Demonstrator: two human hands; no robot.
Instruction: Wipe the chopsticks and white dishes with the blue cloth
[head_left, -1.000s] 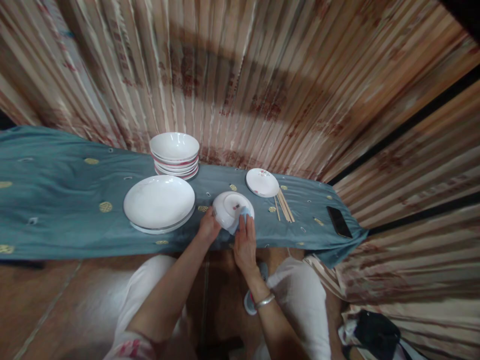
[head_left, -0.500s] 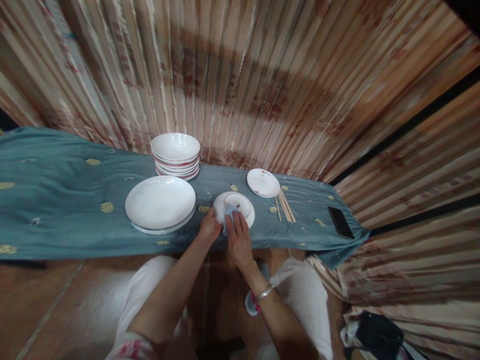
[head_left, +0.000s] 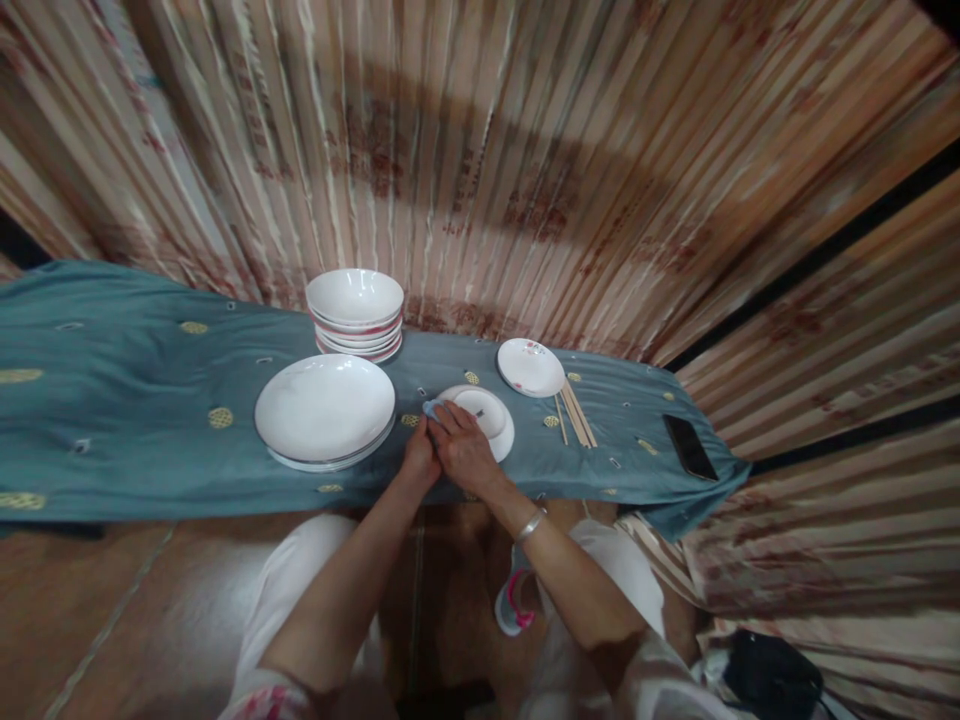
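Observation:
A small white bowl [head_left: 486,415] lies upside down on the teal cloth [head_left: 135,420], its foot ring facing up. My right hand [head_left: 463,452] lies over its left side and presses a pale blue wiping cloth [head_left: 432,407] against the rim. My left hand [head_left: 418,462] grips the bowl's near left edge, fingers curled under my right hand. A silver bangle [head_left: 529,524] sits on my right wrist.
Wide white plates [head_left: 324,412] are stacked left of the bowl, with a stack of bowls [head_left: 355,312] behind them. A small dish [head_left: 530,366], wooden chopsticks [head_left: 576,414] and a black phone [head_left: 690,447] lie to the right. Striped curtains hang behind.
The bowl has gone from tilted up to lying flat, upside down. My right hand with the blue cloth has slid from the bowl's right side across to its left rim.

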